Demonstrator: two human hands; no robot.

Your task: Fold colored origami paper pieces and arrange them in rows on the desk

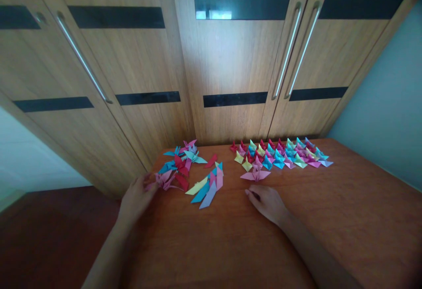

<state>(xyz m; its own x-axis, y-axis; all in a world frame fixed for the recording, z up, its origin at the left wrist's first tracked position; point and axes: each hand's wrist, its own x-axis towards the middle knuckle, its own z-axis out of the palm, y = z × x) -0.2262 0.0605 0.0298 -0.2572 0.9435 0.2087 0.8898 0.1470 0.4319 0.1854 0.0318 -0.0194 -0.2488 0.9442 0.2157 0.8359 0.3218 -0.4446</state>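
My left hand [140, 194] is at the table's left edge, its fingers touching a pink paper crane [165, 180] at the front of a loose pile of cranes [180, 162]. Whether it grips that crane is hard to tell. Right of the pile lies a fan of flat folded paper pieces [209, 186] in yellow, blue, pink and lilac. My right hand [266, 201] rests on the table with its fingers curled together, just in front of a single pink crane [256, 175] with spread wings. Behind that crane stand rows of colourful cranes [280, 153].
The reddish-brown wooden table [231, 245] reaches back to a wooden wardrobe [227, 60] with metal handles and dark strips. A pale wall [382, 104] stands at the right. Dark floor [56, 236] shows beyond the table's left edge.
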